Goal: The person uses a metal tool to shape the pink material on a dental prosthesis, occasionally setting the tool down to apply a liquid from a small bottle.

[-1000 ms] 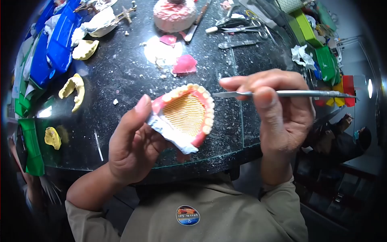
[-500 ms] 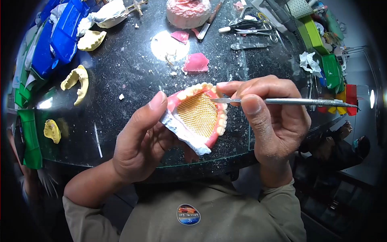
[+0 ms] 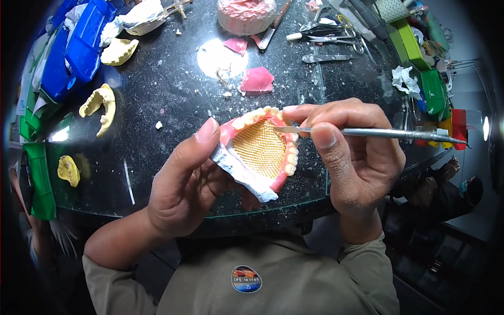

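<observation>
Place: dental laboratory workshop
Beyond the fingers: yellow plaster jaw casts [image 3: 100, 105], pink wax pieces [image 3: 256, 80], metal hand tools [image 3: 325, 37]
Desk [image 3: 163, 100]: dark, dusted with plaster crumbs

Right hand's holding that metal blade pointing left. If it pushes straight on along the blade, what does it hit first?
Probably the denture in the left hand: the blade tip already sits at its pink rim, by the teeth. Actual contact is unclear.

The left hand [image 3: 184, 186] is curling upward, palm towards the camera, thumb extended and fingers gripping. The right hand [image 3: 349, 152] is pinching closed, thumb pressing against the bent forefinger, wrist angling down.
</observation>
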A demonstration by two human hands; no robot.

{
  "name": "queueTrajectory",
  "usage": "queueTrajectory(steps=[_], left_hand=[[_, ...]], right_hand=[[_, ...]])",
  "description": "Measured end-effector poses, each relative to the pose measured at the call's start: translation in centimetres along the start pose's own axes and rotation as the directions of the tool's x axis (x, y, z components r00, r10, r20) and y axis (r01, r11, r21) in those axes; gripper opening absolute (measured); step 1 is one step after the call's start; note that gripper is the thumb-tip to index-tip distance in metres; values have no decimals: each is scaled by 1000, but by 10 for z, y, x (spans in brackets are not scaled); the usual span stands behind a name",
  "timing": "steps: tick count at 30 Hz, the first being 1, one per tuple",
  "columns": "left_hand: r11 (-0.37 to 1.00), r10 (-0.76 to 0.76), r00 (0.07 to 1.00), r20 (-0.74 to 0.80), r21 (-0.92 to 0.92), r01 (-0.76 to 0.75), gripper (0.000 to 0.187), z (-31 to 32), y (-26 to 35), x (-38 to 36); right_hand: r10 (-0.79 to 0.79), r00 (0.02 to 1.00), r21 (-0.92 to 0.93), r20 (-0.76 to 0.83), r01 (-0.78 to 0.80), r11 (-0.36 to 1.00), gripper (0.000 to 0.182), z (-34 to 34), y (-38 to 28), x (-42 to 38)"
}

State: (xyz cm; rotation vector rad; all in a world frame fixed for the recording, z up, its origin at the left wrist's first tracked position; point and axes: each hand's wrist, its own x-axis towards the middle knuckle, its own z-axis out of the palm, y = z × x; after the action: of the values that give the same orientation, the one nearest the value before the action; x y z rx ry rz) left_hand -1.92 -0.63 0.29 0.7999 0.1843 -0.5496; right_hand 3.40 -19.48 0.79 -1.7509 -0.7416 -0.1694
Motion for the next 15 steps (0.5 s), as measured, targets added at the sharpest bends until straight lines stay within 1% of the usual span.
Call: queueTrajectory(steps=[15], left_hand=[[1000,5,1000,23,8,-5,63,-2,-1,1]], right_hand=[[9,1000,20,-4,-9,1000,11,0,-1,0]])
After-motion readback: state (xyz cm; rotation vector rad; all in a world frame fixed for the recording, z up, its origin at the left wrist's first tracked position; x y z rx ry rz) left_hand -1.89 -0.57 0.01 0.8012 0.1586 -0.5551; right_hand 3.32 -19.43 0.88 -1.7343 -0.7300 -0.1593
